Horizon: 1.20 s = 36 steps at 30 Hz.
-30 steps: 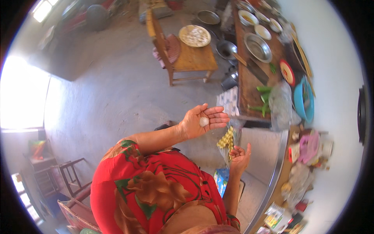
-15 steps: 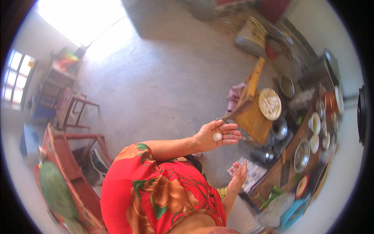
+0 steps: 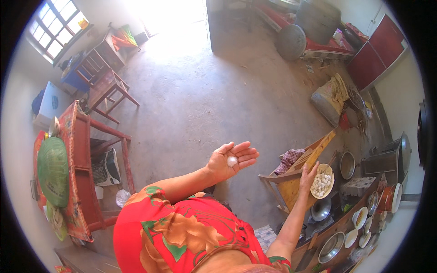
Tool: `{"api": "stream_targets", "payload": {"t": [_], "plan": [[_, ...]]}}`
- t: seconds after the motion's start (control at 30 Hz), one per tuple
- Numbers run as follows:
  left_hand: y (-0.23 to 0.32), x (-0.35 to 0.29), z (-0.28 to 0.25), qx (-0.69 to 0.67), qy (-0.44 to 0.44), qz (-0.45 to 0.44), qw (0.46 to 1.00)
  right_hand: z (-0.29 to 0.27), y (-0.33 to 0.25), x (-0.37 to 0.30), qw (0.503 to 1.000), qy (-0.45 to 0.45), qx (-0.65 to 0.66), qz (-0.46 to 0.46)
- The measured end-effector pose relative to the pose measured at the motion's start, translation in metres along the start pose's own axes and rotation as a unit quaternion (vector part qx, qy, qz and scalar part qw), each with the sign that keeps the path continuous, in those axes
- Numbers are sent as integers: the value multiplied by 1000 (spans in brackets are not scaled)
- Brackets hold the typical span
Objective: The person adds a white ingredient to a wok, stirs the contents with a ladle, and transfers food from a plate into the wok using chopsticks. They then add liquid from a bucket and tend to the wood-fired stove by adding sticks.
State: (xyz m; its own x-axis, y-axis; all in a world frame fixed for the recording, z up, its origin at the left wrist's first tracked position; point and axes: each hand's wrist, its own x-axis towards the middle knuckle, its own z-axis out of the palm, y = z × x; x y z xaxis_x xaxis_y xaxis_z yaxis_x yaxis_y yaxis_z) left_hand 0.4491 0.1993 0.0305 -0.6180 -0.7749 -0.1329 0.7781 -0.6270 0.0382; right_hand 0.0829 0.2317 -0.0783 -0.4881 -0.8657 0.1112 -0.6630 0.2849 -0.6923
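Observation:
My left hand [image 3: 226,162] is palm up over the floor, fingers stretched out. A small white heap, like powder or grains, [image 3: 232,161] rests on its palm; its exact kind is too small to tell. To the right, my right hand [image 3: 308,178] reaches out with its fingers extended, beside the left rim of a round pale bowl [image 3: 332,185]. Chopped white pieces [image 3: 321,183] fill that bowl, which stands on a yellow wooden chair [image 3: 291,191]. Nothing shows in the right hand.
A checked cloth [image 3: 290,160] hangs on the chair. Metal basins [image 3: 321,209] and a long low board [image 3: 314,243] with several bowls lie at right. At left stand a red table [image 3: 82,168] with a green dome cover [image 3: 53,172] and a wooden chair [image 3: 107,88].
My right hand has stretched forward from near my body to beside the bowl. The left hand still carries the white heap, and the view has shifted, showing more of the room's far side.

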Motion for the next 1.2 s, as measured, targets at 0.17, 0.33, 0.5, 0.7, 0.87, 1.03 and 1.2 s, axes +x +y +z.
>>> {"api": "stream_targets", "payload": {"t": [0.17, 0.33, 0.5, 0.7, 0.87, 1.03, 1.2], "plan": [[50, 51, -17, 11, 29, 27, 999, 10, 3, 3, 992, -22, -111, 55], [109, 135, -25, 64, 8, 16, 998, -2, -57, 6, 987, -27, -70, 142], [151, 222, -9, 97, 16, -21, 995, -4, -60, 7, 980, -21, 9, 195], [160, 326, 10, 96, -20, -44, 994, -1, -42, 4, 953, -48, 90, 286], [151, 403, 22, 94, -1, -64, 994, 2, -42, 0, 936, -56, 91, 337], [126, 484, 43, 118, -5, -115, 986, -6, -68, 13, 922, -91, 36, 375], [101, 565, 53, 115, -10, -156, 981, -29, -56, 38, 939, -87, 12, 332]]}}
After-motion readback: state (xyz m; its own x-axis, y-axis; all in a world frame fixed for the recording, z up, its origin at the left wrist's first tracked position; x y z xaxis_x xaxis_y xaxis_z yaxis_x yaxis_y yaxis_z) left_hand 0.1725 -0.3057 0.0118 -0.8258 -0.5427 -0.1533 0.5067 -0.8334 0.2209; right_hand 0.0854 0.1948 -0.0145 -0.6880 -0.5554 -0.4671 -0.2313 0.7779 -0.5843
